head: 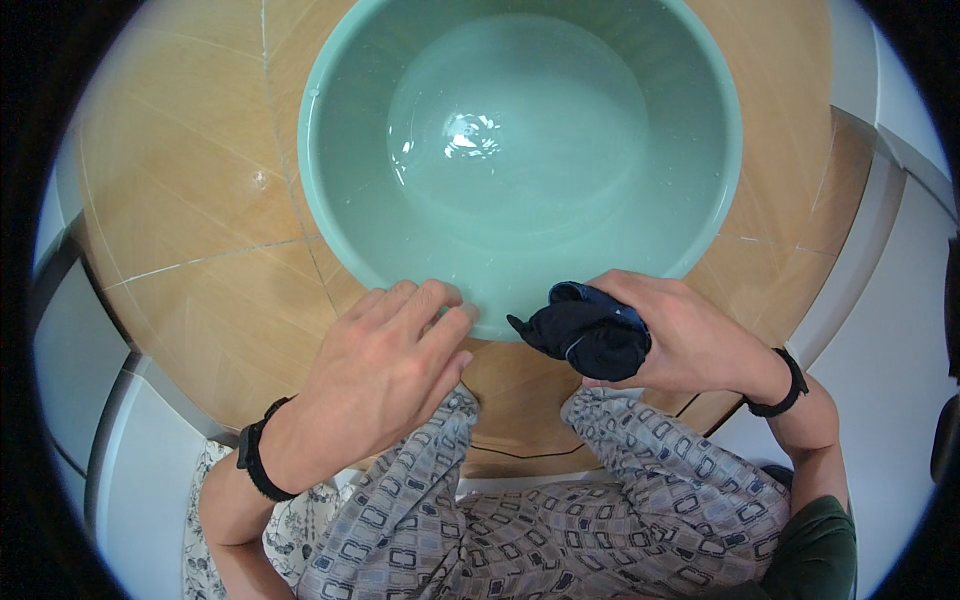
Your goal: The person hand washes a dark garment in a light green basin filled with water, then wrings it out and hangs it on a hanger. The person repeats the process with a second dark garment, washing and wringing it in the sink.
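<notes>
My right hand grips a bunched dark navy and black cloth, which looks like a rolled-up garment. A pointed corner of the cloth sticks out to the left. The cloth is above the near rim of a large pale green plastic basin, and its underside is hidden. Clear water fills part of the basin, with light glinting on the surface. My left hand is over the near-left rim, its fingers loosely bent and apart, with nothing visible in it. Whether it touches the rim, I cannot tell.
The basin stands on a wood-pattern tiled floor. My knees in patterned trousers are close below my hands. White panels flank me on the right and left. A thin dark cable lies on the floor between my legs.
</notes>
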Demonstrator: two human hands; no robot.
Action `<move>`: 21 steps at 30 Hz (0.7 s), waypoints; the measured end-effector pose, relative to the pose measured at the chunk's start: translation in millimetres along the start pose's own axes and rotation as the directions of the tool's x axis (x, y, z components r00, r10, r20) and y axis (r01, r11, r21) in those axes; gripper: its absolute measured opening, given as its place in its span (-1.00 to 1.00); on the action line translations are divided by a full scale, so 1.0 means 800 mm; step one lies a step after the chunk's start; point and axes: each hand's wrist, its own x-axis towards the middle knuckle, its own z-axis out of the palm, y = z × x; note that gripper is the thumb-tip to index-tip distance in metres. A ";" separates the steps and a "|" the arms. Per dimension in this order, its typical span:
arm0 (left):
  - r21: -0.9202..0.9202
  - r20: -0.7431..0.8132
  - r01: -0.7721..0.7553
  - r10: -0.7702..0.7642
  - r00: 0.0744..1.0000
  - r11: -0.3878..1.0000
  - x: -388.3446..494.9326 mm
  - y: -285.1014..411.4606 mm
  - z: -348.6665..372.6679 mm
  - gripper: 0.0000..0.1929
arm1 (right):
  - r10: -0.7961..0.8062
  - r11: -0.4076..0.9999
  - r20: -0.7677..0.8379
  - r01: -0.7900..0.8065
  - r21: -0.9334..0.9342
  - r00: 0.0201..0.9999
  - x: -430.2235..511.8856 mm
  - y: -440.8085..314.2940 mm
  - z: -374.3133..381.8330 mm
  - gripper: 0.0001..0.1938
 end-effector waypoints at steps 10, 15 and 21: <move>0.026 0.002 -0.012 0.012 1.000 1.000 -0.002 0.000 0.001 -0.65 | -0.020 1.000 -0.012 0.020 0.005 1.000 0.000 0.002 0.002 -0.31; 0.028 0.010 -0.014 0.013 1.000 1.000 -0.002 -0.001 -0.001 -0.63 | -0.008 1.000 -0.001 0.008 0.002 1.000 0.001 0.001 0.001 -0.31; 0.030 0.017 -0.015 0.014 1.000 0.999 -0.001 -0.001 -0.001 -0.62 | -0.018 1.000 0.002 0.018 0.002 1.000 0.002 0.000 0.000 -0.31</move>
